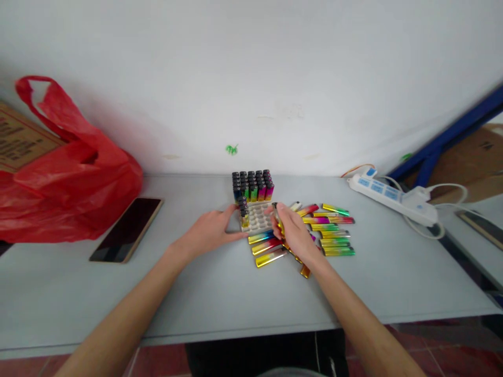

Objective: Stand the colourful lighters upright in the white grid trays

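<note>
A white tray (257, 217) with rows of round holes lies mid-table. Its left column holds several upright lighters (244, 212) with black tops. My left hand (212, 230) grips the tray's left side, thumb at the near corner and fingers by the upright lighters. My right hand (293, 230) is closed on a gold lighter (279, 222), dark end up, just over the tray's right side; my fingers hide part of it. Loose shiny lighters (271, 257) lie in front of the tray and under my right hand. More loose lighters (332, 235) are spread to the right.
Behind the tray stands a block of upright lighters (253, 186) near the wall. A phone (126, 230) and a red plastic bag (78, 178) are on the left. A white power strip (393, 199) with cables lies on the right, by a blue metal frame (448, 131).
</note>
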A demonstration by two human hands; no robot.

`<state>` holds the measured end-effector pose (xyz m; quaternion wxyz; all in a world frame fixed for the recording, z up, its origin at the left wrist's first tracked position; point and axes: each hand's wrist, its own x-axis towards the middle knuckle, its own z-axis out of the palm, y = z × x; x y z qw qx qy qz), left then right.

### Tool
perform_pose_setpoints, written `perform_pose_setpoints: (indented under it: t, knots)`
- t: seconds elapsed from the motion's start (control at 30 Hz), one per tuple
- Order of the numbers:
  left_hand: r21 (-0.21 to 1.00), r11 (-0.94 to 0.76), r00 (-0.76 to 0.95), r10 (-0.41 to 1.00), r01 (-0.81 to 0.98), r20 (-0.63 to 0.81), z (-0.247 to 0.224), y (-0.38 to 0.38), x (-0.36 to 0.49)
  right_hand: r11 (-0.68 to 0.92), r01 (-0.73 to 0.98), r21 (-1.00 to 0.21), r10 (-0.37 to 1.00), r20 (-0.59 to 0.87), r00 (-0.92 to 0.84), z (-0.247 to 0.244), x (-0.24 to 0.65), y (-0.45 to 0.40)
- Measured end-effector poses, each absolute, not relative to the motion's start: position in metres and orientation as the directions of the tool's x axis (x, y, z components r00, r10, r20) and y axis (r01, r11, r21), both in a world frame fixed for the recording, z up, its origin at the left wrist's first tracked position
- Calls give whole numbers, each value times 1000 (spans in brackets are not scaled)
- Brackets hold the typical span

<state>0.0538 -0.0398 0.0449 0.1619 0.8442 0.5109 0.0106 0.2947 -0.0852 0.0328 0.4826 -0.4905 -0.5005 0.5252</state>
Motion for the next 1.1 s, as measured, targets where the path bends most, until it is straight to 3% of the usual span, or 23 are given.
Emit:
perform_pose_setpoints:
  t: [0.1,0.27,0.47,0.6,0.77,0.9,1.1]
  knots:
    - [273,-422,472,868,865,-153,46,-41,55,139,186,-973,986,117,-122,36,295,-88]
    - [283,-430,480,865,858,-142,46,-42,56,368,428,-825,928,356,-110,41,289,-91]
    - [284,-436,484,865,854,-129,45,-42,55,325,488,-810,939,337,-65,42,281,-95]
    - [287,-450,493,864,846,-100,42,-41,54,356,550,-755,932,330,-150,33,281,-93]
    - [277,-447,494,859,851,-133,43,-41,54,483,713,-508,866,399,-302,27,272,-90]
    - [292,-455,504,855,841,-119,42,-39,53,470,814,-342,862,377,-339,33,264,-91]
    - [290,-431,482,866,854,-132,42,-38,53,417,782,-464,889,386,-245,40,299,-87]
